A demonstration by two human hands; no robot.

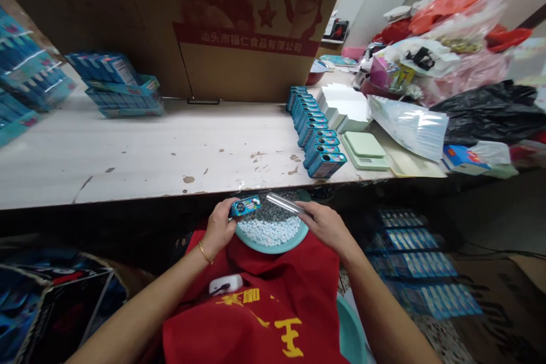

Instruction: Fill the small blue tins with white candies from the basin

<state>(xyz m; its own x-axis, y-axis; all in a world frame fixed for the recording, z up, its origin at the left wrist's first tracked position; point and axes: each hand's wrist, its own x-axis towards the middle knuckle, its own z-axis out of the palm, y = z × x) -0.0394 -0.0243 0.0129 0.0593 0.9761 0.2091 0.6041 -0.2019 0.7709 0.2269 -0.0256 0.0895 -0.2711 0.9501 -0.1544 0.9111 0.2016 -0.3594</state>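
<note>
My left hand (219,228) grips a small blue box (245,206) by its left end, and a dark round opening shows on the box's upper face. In my right hand (326,226) is a long, narrow, shiny metal scoop (284,203), its far end pointing left toward the box. Both are above a turquoise bowl (273,249) on my lap. Small white pellets (268,231) fill the bowl, the far part in the table's shadow. Whether the scoop carries any pellets I cannot tell.
On the white table (205,148) stands a row of blue boxes (326,165), with a pale green scale (364,149) and white card stacks (343,105) to their right. A large carton (247,68) stands behind. Packed blue boxes (123,88) sit at left; more trays (426,264) lie below right.
</note>
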